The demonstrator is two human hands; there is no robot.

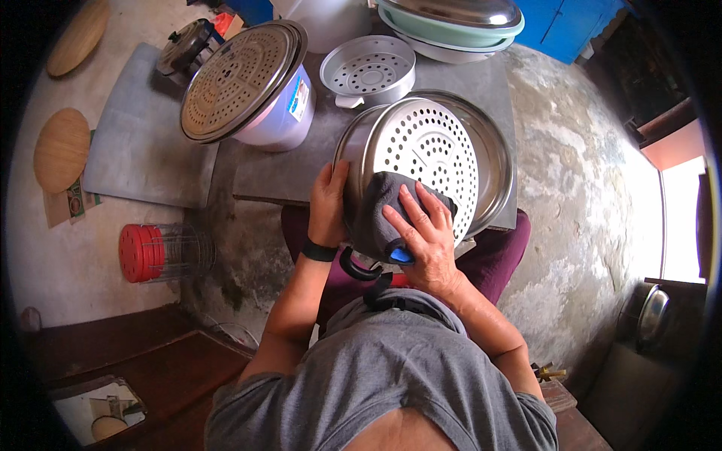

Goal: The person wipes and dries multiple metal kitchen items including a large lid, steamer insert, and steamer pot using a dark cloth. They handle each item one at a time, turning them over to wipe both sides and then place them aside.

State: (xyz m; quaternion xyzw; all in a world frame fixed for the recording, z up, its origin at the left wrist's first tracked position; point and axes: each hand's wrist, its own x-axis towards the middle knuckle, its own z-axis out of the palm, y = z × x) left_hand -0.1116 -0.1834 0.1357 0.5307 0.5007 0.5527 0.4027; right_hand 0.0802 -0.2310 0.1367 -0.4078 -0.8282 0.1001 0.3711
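Note:
A round metal steamer pot (356, 141) with a perforated bottom (434, 141) is tilted on its side in front of me, its holes facing right. My left hand (329, 204) grips its left rim, the thumb and fingers partly hidden behind the wall. With fingers spread, my right hand (428, 239) presses a dark grey cloth (379, 206) against the lower part of the perforated face. A blue patch shows at the cloth's lower edge. One black curved handle (359, 269) sticks out below the cloth. Behind the pot lies a wide, shallow metal basin (499, 152).
On the grey table (271, 177) stand a small perforated aluminium steamer (369, 70), a white bucket (282, 118) under a perforated metal lid (237, 79), and stacked basins (451, 34) with a metal lid. Red stools (141, 253) are at the left. A grey board (152, 129) lies nearby.

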